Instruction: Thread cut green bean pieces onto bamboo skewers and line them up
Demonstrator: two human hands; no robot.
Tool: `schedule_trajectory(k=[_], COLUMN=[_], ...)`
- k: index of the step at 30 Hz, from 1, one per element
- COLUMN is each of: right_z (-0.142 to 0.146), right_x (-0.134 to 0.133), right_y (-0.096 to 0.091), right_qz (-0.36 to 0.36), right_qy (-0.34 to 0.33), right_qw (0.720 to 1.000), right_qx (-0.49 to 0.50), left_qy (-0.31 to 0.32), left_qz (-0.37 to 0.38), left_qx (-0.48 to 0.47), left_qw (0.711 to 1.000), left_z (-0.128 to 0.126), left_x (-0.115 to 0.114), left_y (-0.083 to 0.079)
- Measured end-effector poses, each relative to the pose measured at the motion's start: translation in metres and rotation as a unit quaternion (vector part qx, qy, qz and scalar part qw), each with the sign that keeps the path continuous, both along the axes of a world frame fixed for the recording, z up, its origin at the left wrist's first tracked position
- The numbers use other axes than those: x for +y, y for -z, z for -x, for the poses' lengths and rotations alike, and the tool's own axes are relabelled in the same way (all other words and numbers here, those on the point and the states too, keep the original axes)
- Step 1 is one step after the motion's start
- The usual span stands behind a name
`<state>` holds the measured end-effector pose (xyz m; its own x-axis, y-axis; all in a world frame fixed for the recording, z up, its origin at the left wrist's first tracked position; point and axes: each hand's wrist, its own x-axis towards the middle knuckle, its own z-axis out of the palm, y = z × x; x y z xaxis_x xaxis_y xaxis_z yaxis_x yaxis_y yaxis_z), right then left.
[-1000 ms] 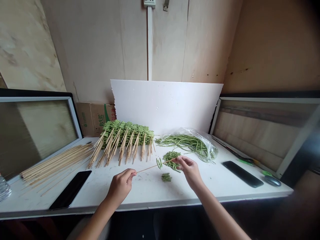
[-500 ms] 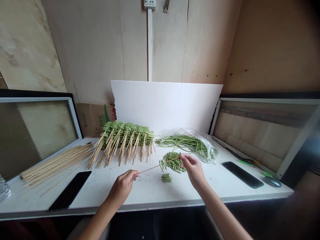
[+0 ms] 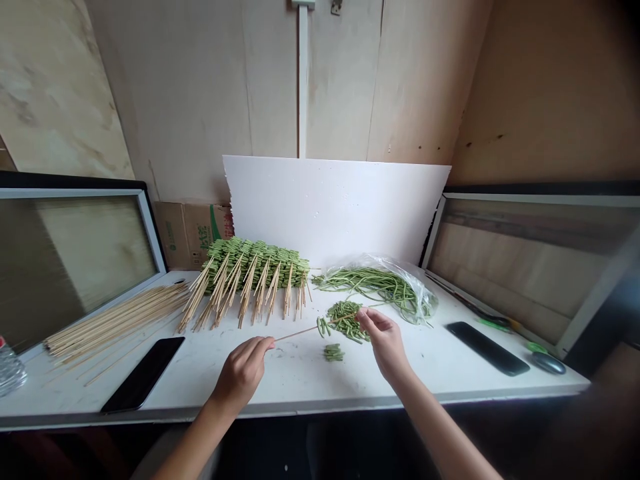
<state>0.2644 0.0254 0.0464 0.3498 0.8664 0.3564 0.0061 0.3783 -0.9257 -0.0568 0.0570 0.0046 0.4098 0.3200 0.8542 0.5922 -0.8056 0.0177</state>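
Observation:
My left hand (image 3: 243,369) is closed around one end of a thin bamboo skewer (image 3: 295,333), which slants up to the right. At its other end, the fingertips of my right hand (image 3: 383,337) are pinched on the skewer; whether a bean piece is also between them is hidden. A few cut green bean pieces (image 3: 323,327) hang on the skewer between my hands. Behind my right fingers lies a loose pile of cut green beans (image 3: 345,312). Below the skewer, a small neat bunch of bean pieces (image 3: 333,353) rests on the white table (image 3: 295,387).
Stacked bean skewers (image 3: 257,263) stand at the back left, sticks toward me. Bare skewers (image 3: 115,323) and a black phone (image 3: 143,375) lie left. Long beans (image 3: 373,283) in a plastic bag are back right, near another phone (image 3: 487,348) and a mouse (image 3: 548,362).
The view has tilted slightly downward. Both hands keep hold of the skewer in nearly the same pose, and the bean pieces on it have barely shifted.

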Motion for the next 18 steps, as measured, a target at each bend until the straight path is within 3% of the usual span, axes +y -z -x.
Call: schedule_trajectory(k=[10, 15, 18], right_z=[0.011, 0.003, 0.004], right_x=[-0.006, -0.001, -0.002], right_y=[-0.007, -0.008, -0.010], right_qz=[0.001, 0.018, 0.022], right_qy=[0.001, -0.050, -0.064], right_qw=[1.000, 0.994, 0.995], right_qx=[0.031, 0.092, 0.071], left_qy=[0.005, 0.016, 0.022], left_qz=[0.041, 0.065, 0.070], left_qx=[-0.044, -0.059, -0.061], left_qw=[0.998, 0.996, 0.995], left_z=[0.000, 0.000, 0.000], left_x=[0.004, 0.008, 0.009], left_y=[-0.003, 0.000, 0.002])
